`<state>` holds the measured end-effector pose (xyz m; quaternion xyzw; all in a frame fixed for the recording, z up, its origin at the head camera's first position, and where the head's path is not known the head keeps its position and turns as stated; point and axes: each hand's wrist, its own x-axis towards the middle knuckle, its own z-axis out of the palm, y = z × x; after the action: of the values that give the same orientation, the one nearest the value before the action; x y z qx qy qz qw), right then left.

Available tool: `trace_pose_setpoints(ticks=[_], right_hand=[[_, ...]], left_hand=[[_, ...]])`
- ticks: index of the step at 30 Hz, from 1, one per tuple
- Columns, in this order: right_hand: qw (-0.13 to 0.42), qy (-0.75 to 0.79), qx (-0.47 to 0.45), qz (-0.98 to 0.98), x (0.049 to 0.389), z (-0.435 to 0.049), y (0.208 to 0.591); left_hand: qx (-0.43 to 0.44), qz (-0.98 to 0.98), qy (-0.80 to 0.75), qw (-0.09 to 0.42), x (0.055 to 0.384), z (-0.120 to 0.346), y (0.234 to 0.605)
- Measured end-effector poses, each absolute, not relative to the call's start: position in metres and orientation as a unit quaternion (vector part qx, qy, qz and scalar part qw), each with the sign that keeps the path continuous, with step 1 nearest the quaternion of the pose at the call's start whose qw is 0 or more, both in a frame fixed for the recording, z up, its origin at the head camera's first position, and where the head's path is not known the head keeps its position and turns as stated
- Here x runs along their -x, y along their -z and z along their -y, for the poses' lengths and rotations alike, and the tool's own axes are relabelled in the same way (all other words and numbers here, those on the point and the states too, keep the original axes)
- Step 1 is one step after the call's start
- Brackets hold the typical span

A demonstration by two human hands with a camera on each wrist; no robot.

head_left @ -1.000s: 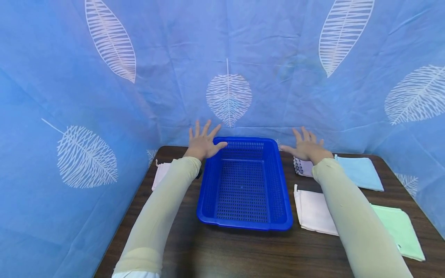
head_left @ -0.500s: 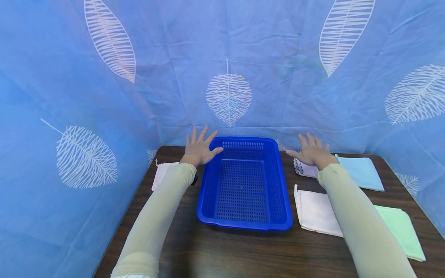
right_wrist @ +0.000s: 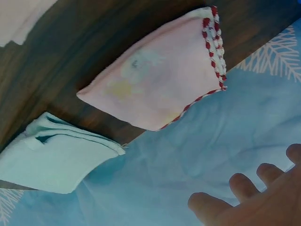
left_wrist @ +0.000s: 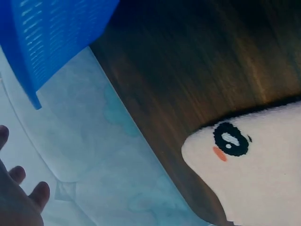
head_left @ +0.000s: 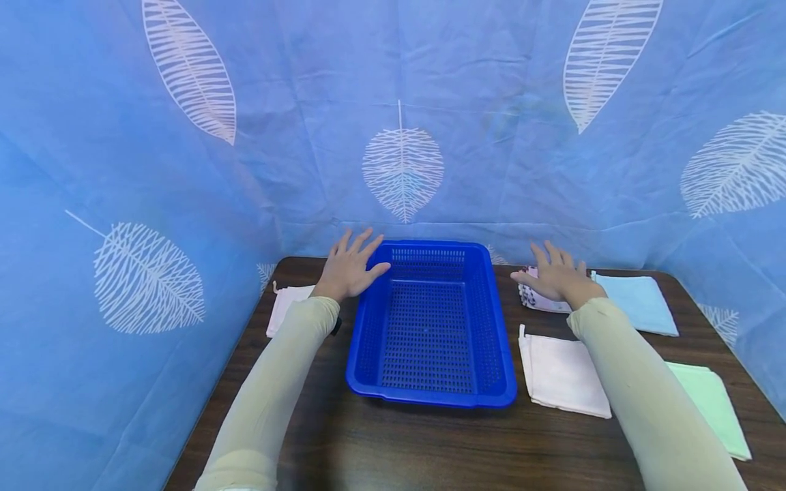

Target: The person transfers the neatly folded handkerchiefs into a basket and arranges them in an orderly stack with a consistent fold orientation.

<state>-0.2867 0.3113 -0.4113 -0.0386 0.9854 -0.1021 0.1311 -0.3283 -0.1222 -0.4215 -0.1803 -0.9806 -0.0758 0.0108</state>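
My left hand (head_left: 348, 269) is held out with fingers spread, overlapping the back left corner of the blue plastic basket (head_left: 370, 389) in the head view. It holds nothing. Several of its fingers (left_wrist: 40, 195) show at the lower left of the left wrist view. My right hand (head_left: 560, 278), also spread and holding nothing, is over a pink folded cloth (right_wrist: 150, 70) with a red and white braided edge. A light blue folded cloth (head_left: 638, 305) lies just right of that hand. Left of the basket is a pale pink folded cloth (left_wrist: 254, 160) printed with a cartoon eye.
The basket sits mid-table on dark wood (head_left: 442, 443). Another pale pink folded cloth (head_left: 561, 372) lies to its right, and a green folded cloth (head_left: 712, 409) is partly behind my right sleeve. A blue curtain (head_left: 479, 170) with white leaf prints surrounds the table's back and left.
Both hands have drawn slightly back and apart, the left moving left and the right moving right. More of the braided-edge cloth shows. Basket and cloths stay in place.
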Motion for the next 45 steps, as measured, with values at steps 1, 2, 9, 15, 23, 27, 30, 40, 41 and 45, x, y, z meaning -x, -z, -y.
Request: trace_pose_setpoints(ticks=[1,2,9,15,23,27,30,40,41,45], right_hand=[[0.131,0.103,0.037,-0.985,0.285,-0.313,0.412],[0.128,0.107,0.036,-0.985,0.286,-0.315,0.414],[0.119,0.114,0.035,-0.986,0.281,-0.322,0.419],[0.114,0.149,0.028,-0.982,0.275,-0.328,0.421],[0.112,0.165,0.033,-0.979,0.268,-0.339,0.428],[0.115,0.172,0.034,-0.978,0.264,-0.341,0.432],[0.116,0.176,0.034,-0.977,0.261,-0.343,0.434],[0.086,0.196,0.035,-0.976,0.256,-0.347,0.443],[0.083,0.192,0.039,-0.977,0.255,-0.347,0.444],[0.076,0.192,0.044,-0.978,0.250,-0.349,0.449]], left_hand=[[0.183,0.980,0.077,0.011,0.329,0.122,0.422],[0.187,0.979,0.080,0.013,0.329,0.123,0.423],[0.207,0.972,0.107,0.019,0.325,0.126,0.430],[0.227,0.964,0.138,0.012,0.315,0.128,0.439],[0.233,0.960,0.154,0.012,0.306,0.135,0.447],[0.234,0.958,0.164,0.015,0.306,0.138,0.451],[0.235,0.957,0.167,0.014,0.306,0.140,0.453],[0.231,0.955,0.187,0.025,0.305,0.143,0.457],[0.230,0.955,0.186,0.025,0.304,0.144,0.458],[0.232,0.954,0.188,0.024,0.304,0.145,0.461]])
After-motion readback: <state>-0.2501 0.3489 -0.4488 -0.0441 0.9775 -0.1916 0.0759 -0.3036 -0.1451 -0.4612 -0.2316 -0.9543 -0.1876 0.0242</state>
